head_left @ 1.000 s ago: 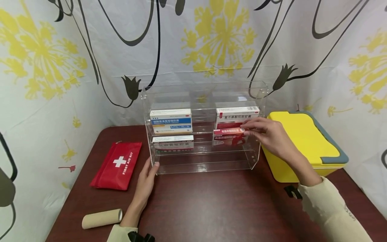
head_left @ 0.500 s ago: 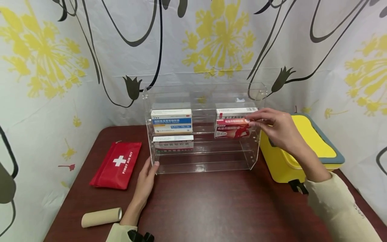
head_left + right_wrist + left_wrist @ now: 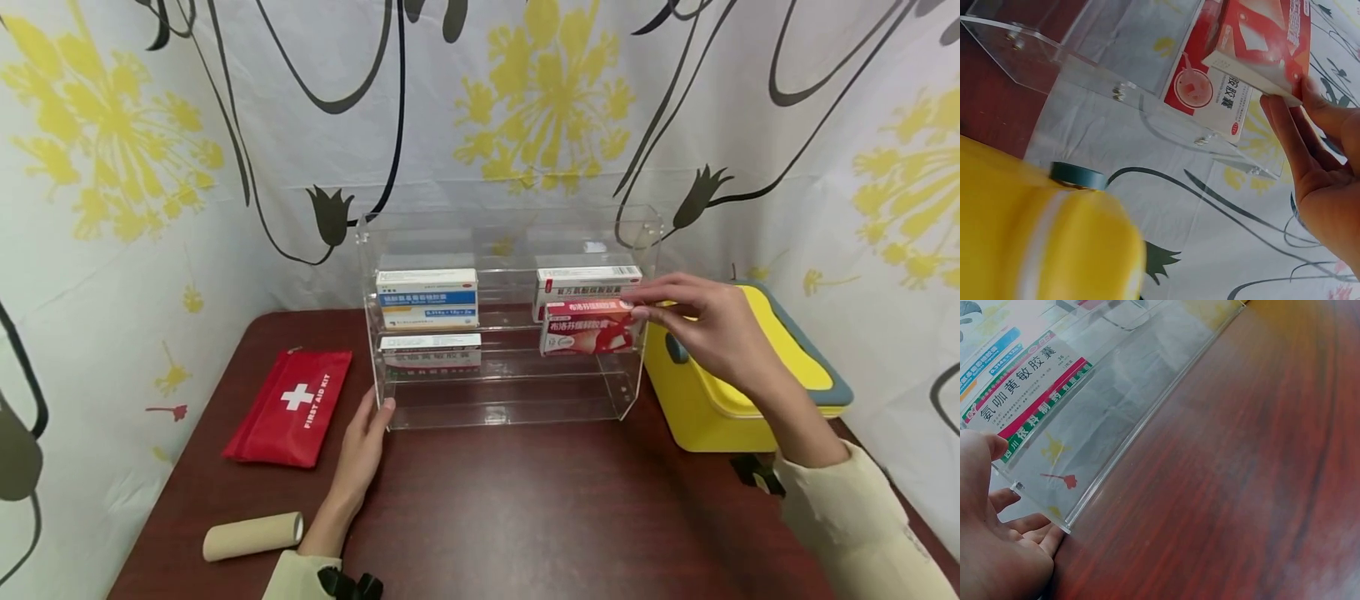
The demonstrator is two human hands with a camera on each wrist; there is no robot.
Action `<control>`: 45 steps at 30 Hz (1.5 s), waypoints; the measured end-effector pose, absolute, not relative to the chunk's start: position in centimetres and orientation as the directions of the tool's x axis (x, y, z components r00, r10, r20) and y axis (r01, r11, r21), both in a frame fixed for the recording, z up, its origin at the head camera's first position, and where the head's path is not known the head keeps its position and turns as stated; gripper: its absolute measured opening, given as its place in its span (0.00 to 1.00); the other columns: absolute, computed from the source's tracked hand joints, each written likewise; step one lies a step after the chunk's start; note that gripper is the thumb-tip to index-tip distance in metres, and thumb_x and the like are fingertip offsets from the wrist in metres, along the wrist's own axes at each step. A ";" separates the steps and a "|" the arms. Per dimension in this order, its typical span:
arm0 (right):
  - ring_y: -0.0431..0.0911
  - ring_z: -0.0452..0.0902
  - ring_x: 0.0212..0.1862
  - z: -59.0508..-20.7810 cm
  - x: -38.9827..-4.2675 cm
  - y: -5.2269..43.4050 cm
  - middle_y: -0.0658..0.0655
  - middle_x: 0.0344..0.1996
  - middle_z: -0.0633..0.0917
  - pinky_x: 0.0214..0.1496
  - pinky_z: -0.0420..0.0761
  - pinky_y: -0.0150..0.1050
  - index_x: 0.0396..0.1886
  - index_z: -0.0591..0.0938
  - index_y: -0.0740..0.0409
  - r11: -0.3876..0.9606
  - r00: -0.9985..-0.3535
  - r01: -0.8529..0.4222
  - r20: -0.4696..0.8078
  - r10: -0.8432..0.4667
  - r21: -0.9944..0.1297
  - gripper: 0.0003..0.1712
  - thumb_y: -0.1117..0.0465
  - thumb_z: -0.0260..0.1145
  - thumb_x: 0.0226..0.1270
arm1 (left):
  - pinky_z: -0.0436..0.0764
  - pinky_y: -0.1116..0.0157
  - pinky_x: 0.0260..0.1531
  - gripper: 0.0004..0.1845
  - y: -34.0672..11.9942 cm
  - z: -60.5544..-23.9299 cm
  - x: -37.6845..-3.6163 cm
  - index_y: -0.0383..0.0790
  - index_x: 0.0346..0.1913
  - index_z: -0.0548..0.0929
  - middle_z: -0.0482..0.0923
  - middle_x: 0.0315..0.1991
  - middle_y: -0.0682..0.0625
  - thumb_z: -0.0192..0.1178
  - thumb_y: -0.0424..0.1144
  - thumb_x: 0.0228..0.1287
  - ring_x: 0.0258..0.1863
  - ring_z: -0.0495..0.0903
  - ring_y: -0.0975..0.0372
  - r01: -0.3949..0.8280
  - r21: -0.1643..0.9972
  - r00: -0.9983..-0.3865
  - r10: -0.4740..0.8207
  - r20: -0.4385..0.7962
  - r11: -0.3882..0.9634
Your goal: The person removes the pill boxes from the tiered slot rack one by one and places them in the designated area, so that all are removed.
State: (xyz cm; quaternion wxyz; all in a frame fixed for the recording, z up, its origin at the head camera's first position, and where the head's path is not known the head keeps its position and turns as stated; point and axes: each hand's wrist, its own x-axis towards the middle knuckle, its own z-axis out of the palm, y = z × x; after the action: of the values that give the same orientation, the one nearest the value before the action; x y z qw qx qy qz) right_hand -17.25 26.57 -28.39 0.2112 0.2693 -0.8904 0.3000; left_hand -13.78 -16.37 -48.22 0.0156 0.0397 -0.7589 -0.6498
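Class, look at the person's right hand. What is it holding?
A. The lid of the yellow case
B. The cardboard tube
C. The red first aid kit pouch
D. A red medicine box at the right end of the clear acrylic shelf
D: the right hand pinches the red medicine box by its end at the right side of the clear acrylic shelf; the pouch, tube and case lie untouched.

Home medicine corner: floral curtain (image 3: 525,108), medicine boxes (image 3: 427,297), first-aid pouch (image 3: 291,406).
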 end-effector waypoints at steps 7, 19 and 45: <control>0.36 0.75 0.36 -30.8 -14.9 27.2 0.44 0.40 0.86 0.29 0.72 0.23 0.46 0.88 0.49 0.619 -0.764 -0.634 0.502 -0.406 -0.464 0.22 0.73 0.75 0.52 | 0.56 0.46 0.67 0.35 -16.4 -48.2 -14.1 0.57 0.76 0.59 0.61 0.71 0.52 0.52 0.61 0.70 0.69 0.59 0.57 -0.032 0.986 -0.996 -0.090 -0.017 0.161; 0.38 0.81 0.42 -38.5 -13.8 28.4 0.42 0.40 0.86 0.44 0.78 0.27 0.44 0.89 0.47 0.582 -0.798 -0.587 0.281 -0.534 -0.562 0.13 0.66 0.72 0.61 | 0.56 0.45 0.67 0.33 -16.6 -48.2 -14.4 0.57 0.75 0.59 0.61 0.71 0.53 0.52 0.59 0.71 0.69 0.58 0.57 -0.047 0.986 -0.994 -0.100 -0.031 0.161; 0.36 0.79 0.31 -44.6 -14.6 28.7 0.42 0.31 0.87 0.33 0.80 0.32 0.38 0.90 0.51 0.661 -0.867 -0.487 0.227 -0.443 -0.572 0.05 0.62 0.72 0.61 | 0.59 0.48 0.67 0.35 -16.4 -48.4 -14.1 0.55 0.75 0.60 0.62 0.70 0.52 0.53 0.61 0.70 0.67 0.61 0.58 -0.034 0.988 -0.994 -0.106 -0.017 0.154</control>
State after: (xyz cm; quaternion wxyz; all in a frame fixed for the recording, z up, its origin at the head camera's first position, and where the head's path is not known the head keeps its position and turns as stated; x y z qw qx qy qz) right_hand -14.63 28.71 -44.63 0.0340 0.2552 -0.9106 0.3234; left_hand -14.08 -16.42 -48.38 0.0279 0.0460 -0.7590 -0.6489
